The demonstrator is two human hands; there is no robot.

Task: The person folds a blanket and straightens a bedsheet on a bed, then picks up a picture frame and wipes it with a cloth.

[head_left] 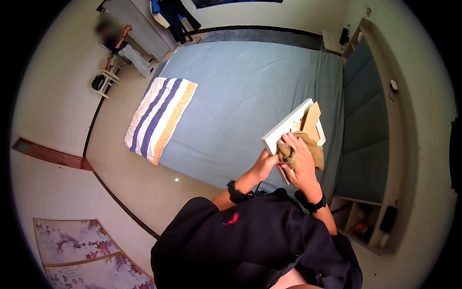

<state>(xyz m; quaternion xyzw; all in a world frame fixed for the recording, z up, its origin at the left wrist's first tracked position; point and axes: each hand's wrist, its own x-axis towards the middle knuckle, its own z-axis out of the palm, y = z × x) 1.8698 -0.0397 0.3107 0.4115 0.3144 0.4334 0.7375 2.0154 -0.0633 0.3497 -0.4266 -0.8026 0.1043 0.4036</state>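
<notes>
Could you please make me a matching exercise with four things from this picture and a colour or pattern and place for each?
1. frame
2. cloth
3. blanket
4. emblem

A. striped, on the bed
B. red, on the dark shirt
C. white, held by the left hand
D. brown, under the right hand

Pairs: 1-C, 2-D, 3-A, 4-B.

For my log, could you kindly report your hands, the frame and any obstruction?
Left hand grips white frame. Right hand holds brown cloth against it. Cloth and right hand partly hide the frame.
</notes>
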